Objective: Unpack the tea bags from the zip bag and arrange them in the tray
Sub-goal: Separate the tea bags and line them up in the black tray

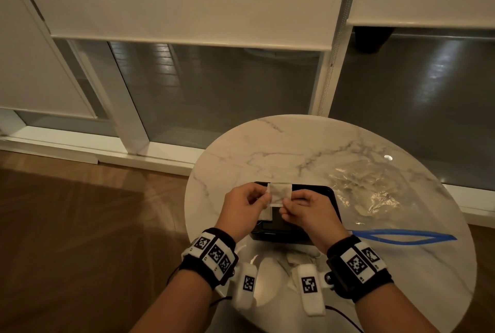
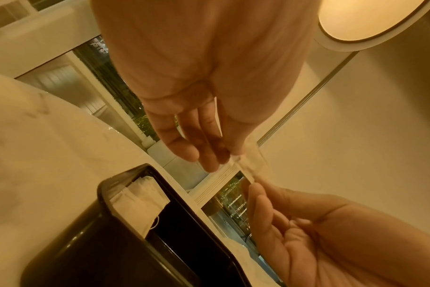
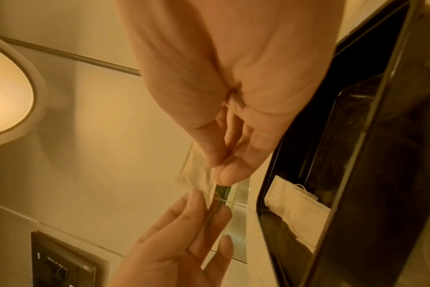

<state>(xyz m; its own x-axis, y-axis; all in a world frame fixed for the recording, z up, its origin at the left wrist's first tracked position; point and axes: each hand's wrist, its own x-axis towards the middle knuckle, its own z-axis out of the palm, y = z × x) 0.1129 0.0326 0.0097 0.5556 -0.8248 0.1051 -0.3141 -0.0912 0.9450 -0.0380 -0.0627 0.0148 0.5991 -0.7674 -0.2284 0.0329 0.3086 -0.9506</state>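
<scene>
Both hands, left hand (image 1: 242, 205) and right hand (image 1: 308, 208), are pinching one tea bag (image 1: 280, 190) crosswise, hovering directly above the black tray (image 1: 330, 198) on the bench (image 1: 267, 142).

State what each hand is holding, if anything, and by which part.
Both hold one tea bag above the black tray: the left hand pinches its left edge, the right hand its right edge.

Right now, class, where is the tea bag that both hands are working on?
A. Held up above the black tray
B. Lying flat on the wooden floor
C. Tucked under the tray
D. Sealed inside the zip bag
A: the left hand and right hand pinch the tea bag above the black tray.
</scene>
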